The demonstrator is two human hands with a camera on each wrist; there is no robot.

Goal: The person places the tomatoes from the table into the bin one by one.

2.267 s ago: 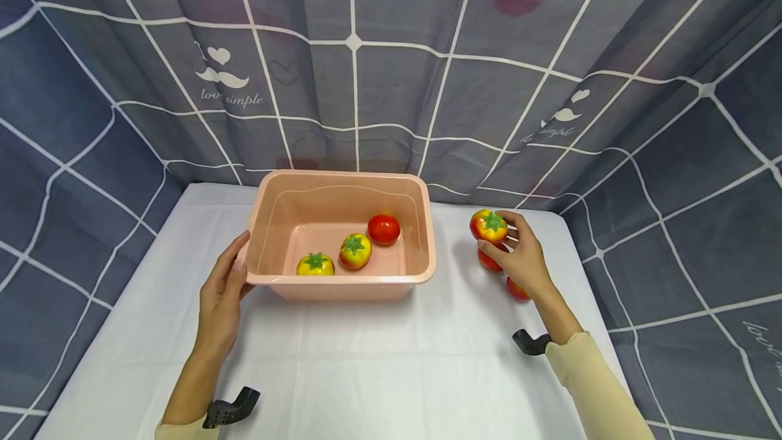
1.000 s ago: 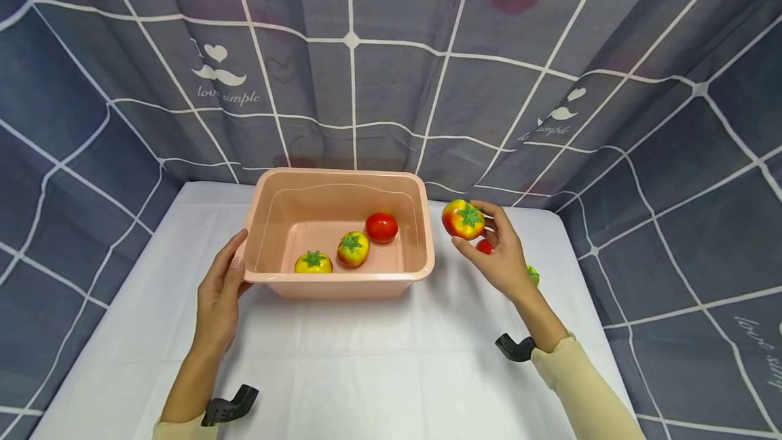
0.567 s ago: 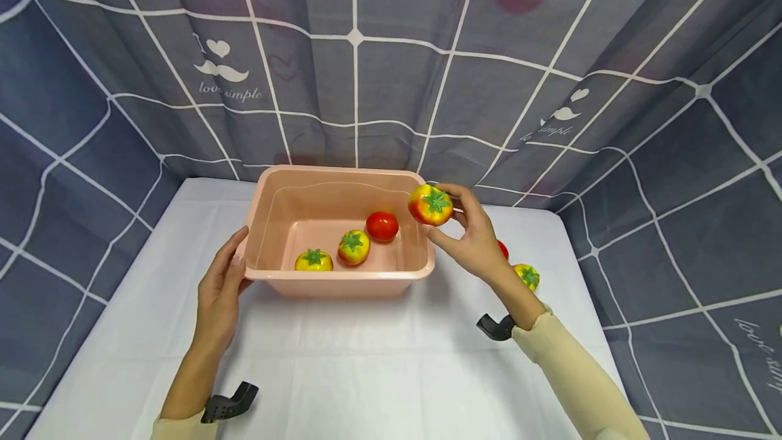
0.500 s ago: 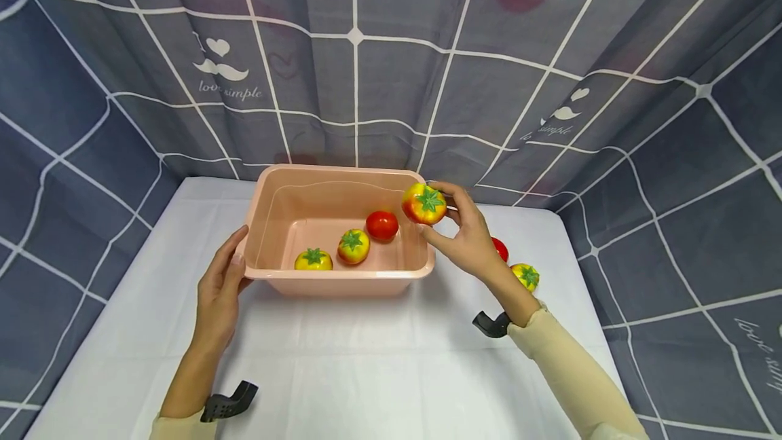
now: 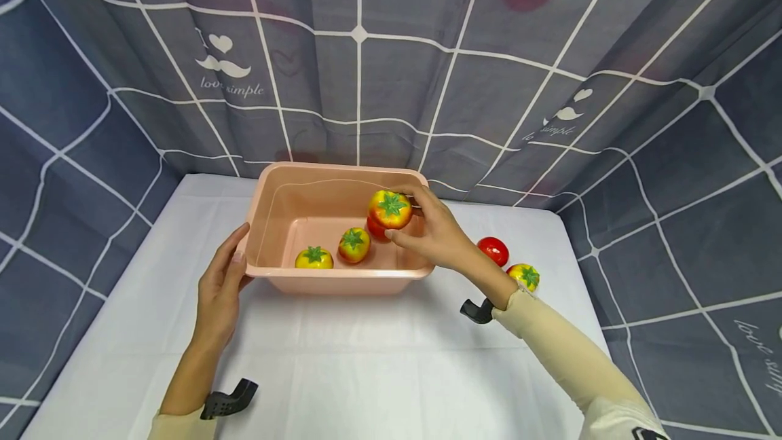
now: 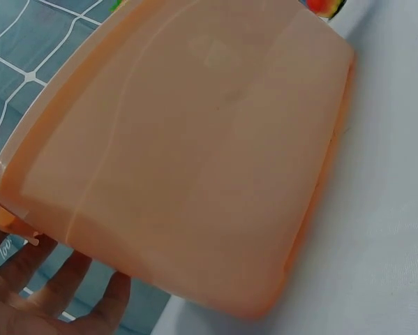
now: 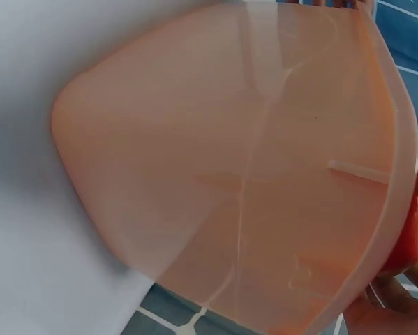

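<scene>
Right hand (image 5: 435,235) pinches a round, glossy red-and-yellow tomato (image 5: 389,209) over the pink rectangular plastic tub (image 5: 342,285), left hand (image 5: 218,294) gripping its end, and it's three tomatoes (image 5: 354,246) already inside, two more tomatoes (image 5: 492,250) left on the white cloth-covered table (image 5: 354,372)!

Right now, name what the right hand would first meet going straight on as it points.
Probably the tub's back wall; depth is unclear, so the right hand might clear it toward the curtain.

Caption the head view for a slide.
Right hand holds a yellow-red fruit over a pink bin while the left hand grips its side; two more fruits lie on the tabletop.
</scene>
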